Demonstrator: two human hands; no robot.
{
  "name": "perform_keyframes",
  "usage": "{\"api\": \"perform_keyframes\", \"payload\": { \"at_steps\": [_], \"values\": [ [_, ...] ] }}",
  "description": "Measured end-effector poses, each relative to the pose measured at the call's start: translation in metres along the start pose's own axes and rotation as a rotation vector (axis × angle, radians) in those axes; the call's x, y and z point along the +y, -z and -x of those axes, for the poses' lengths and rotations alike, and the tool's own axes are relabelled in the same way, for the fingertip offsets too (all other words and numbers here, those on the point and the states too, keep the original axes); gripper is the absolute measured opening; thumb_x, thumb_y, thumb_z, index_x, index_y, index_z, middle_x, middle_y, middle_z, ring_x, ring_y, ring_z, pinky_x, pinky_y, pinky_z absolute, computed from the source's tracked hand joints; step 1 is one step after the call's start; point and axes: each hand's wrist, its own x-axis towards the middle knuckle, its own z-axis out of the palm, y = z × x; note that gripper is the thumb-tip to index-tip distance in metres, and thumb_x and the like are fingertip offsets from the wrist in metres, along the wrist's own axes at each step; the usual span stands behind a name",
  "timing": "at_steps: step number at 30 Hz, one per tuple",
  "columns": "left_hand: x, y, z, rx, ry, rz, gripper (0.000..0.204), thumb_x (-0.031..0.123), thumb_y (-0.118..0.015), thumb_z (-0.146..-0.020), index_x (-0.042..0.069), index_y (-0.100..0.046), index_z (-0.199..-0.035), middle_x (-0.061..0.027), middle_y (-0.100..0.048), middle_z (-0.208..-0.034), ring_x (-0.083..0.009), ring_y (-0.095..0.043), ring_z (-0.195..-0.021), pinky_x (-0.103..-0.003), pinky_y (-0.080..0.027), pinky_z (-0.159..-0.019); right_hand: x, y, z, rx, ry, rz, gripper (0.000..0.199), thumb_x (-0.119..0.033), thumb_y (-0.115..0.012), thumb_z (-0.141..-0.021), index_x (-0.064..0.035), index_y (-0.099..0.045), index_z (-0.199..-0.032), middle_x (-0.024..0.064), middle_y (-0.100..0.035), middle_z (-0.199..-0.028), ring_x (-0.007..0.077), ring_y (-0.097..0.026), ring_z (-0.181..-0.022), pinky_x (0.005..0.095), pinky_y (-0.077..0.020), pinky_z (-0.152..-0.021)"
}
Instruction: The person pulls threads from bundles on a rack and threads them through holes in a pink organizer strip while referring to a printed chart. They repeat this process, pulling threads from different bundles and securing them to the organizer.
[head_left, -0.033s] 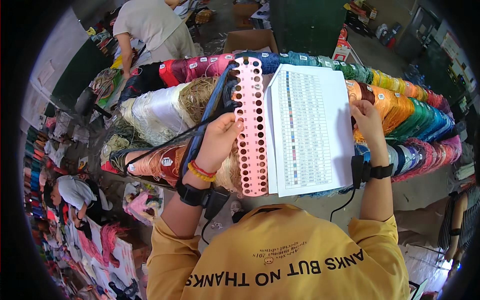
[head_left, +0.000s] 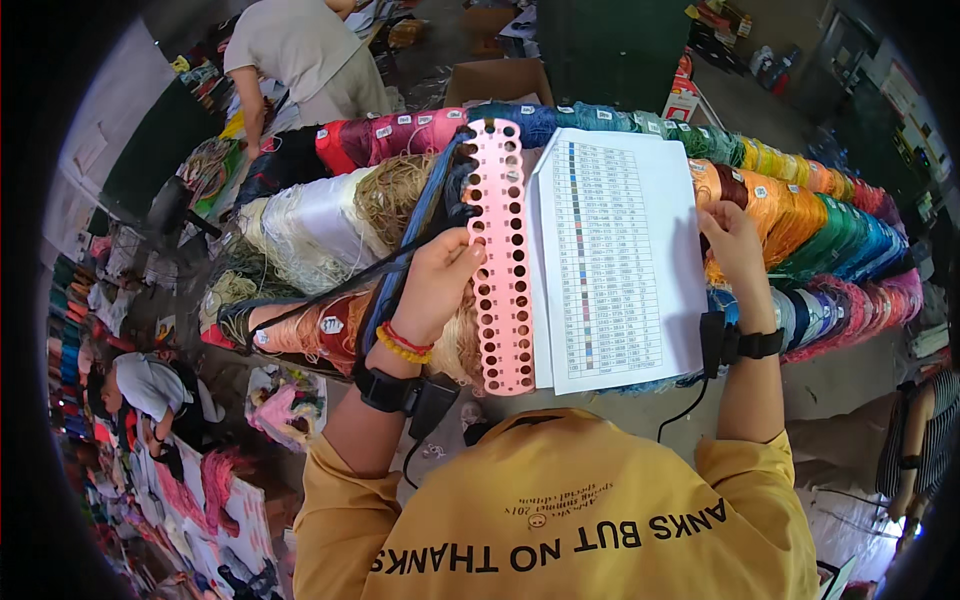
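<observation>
My left hand is closed on the left edge of a long pink thread organizer card, thumb on its face. Rows of round holes line both long sides of the card. Dark and blue threads hang from its upper left holes and trail down past my wrist. Beside the card, my right hand pinches the right edge of white paper sheets. A printed table with small colour swatches fills the top sheet. Both card and sheets are held up in front of rows of coloured thread skeins.
More skeins in orange, green and blue lie right of the sheets. A cardboard box stands beyond the rows. A person bends over at the far left, another at a table at left, and a third is at right.
The pink card has shifted very slightly downward. Both hands keep their holds, and the sheets stay nearly where they were.
</observation>
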Motion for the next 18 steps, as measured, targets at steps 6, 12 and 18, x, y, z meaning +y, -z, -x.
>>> {"api": "perform_keyframes", "payload": {
  "at_steps": [6, 12, 18],
  "values": [
    [-0.015, -0.001, -0.005, 0.008, 0.003, 0.044, 0.016, 0.01, -0.045, -0.086, 0.0, -0.053, -0.095, 0.0011, -0.056, -0.076, -0.0027, -0.049, -0.064, -0.016, -0.038, -0.056, 0.002, -0.002, 0.005, 0.011, -0.013, -0.023, 0.026, -0.02, -0.054, -0.079, 0.0033, -0.055, -0.091, 0.0052, -0.056, -0.07, 0.0108, -0.051, -0.06, 0.0234, -0.0419, -0.051],
    [-0.015, 0.001, -0.005, -0.015, 0.018, 0.084, 0.016, 0.01, -0.044, -0.086, 0.0, -0.052, -0.096, -0.0005, -0.056, -0.08, -0.0048, -0.052, -0.069, -0.017, -0.041, -0.061, 0.025, -0.004, 0.0, 0.015, 0.007, -0.068, 0.028, -0.019, -0.053, -0.08, 0.0057, -0.055, -0.094, 0.0072, -0.059, -0.076, 0.012, -0.054, -0.066, 0.0231, -0.0431, -0.059],
    [-0.014, 0.003, -0.003, 0.02, 0.028, 0.174, 0.015, 0.009, -0.044, -0.086, -0.001, -0.054, -0.091, 0.0, -0.057, -0.079, -0.0037, -0.051, -0.069, -0.017, -0.04, -0.063, 0.015, -0.006, 0.007, -0.12, -0.108, -0.172, 0.026, -0.016, -0.051, -0.081, 0.0069, -0.055, -0.092, 0.0047, -0.058, -0.073, 0.0089, -0.051, -0.062, 0.0219, -0.0404, -0.056]
  ]
}}
